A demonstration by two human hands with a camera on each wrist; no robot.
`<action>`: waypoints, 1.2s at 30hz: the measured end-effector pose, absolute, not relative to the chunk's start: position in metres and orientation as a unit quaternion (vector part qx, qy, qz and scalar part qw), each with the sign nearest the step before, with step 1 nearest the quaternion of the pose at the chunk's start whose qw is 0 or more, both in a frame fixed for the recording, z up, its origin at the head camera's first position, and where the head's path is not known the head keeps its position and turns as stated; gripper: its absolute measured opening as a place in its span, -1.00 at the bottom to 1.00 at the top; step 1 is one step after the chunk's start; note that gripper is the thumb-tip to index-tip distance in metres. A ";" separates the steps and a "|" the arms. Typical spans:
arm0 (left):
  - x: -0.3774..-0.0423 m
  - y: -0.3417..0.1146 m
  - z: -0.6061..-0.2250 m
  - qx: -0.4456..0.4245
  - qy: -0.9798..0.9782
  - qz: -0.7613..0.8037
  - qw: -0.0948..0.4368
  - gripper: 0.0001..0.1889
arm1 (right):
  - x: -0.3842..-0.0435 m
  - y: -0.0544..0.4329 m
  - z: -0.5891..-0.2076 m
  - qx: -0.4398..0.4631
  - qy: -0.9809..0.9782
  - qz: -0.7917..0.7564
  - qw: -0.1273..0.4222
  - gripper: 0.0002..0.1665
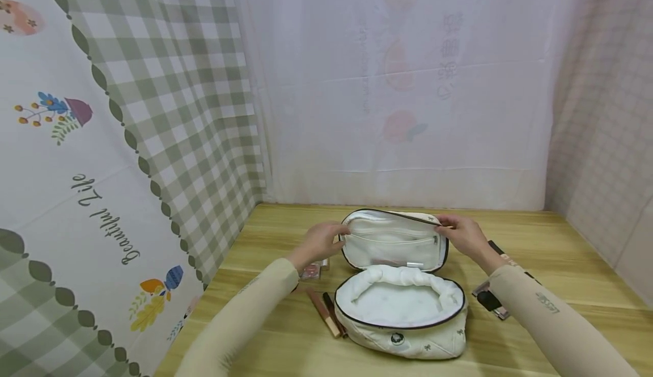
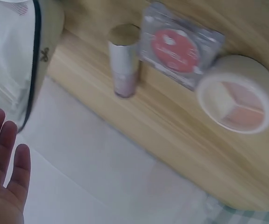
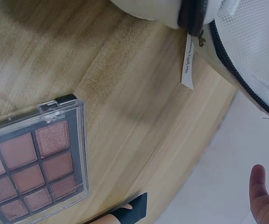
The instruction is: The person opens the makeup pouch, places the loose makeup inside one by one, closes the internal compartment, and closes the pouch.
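A cream quilted makeup bag (image 1: 408,343) with dark zip edging stands unzipped on the table, its white padded inside showing. Its lid (image 1: 390,255) is raised at the back, and a slim item with a pale end (image 1: 415,265) lies low behind the lid's mesh pocket. At the lid's left edge my left hand (image 1: 318,245) pinches the rim; three of its fingers extend loosely in the left wrist view. My right hand (image 1: 466,236) holds the upper right corner between thumb and fingers. That grip falls mostly outside the right wrist view.
Left of the bag lie a brown tube (image 1: 322,312), a dark pencil-like stick (image 1: 331,309), a capped gloss bottle (image 2: 124,65), a pink blush case (image 2: 174,51) and a round three-colour compact (image 2: 239,95). An eyeshadow palette (image 3: 36,163) lies right. Cloth curtains (image 1: 398,110) surround the table.
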State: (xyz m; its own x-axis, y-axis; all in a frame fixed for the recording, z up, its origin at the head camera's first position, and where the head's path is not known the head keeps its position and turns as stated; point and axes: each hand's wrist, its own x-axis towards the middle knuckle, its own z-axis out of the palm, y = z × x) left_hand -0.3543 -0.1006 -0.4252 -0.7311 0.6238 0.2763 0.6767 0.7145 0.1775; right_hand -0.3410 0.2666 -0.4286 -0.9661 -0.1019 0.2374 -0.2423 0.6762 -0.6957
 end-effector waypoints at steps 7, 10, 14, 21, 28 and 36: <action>-0.352 -0.126 -0.430 -0.367 -0.913 -0.162 0.075 -0.70 | -0.341 0.266 -0.429 0.093 -0.911 0.391 0.087 -0.59; -0.348 -0.134 -0.432 -0.368 -0.911 -0.176 0.059 -0.72 | -0.341 0.266 -0.429 0.093 -0.911 0.393 0.087 -0.60; -0.338 -0.146 -0.436 -0.369 -0.908 -0.195 0.041 -0.75 | -0.340 0.267 -0.430 0.093 -0.910 0.396 0.083 -0.60; -0.322 -0.169 -0.450 -0.394 -0.891 -0.224 0.038 -0.78 | -0.340 0.267 -0.430 0.095 -0.905 0.407 0.081 -0.57; -0.306 -0.191 -0.466 -0.388 -0.893 -0.226 0.038 -0.77 | -0.340 0.266 -0.432 0.093 -0.900 0.419 0.076 -0.54; -0.295 -0.197 -0.479 -0.401 -0.890 -0.214 0.032 -0.76 | -0.339 0.268 -0.438 0.084 -0.881 0.460 0.068 -0.48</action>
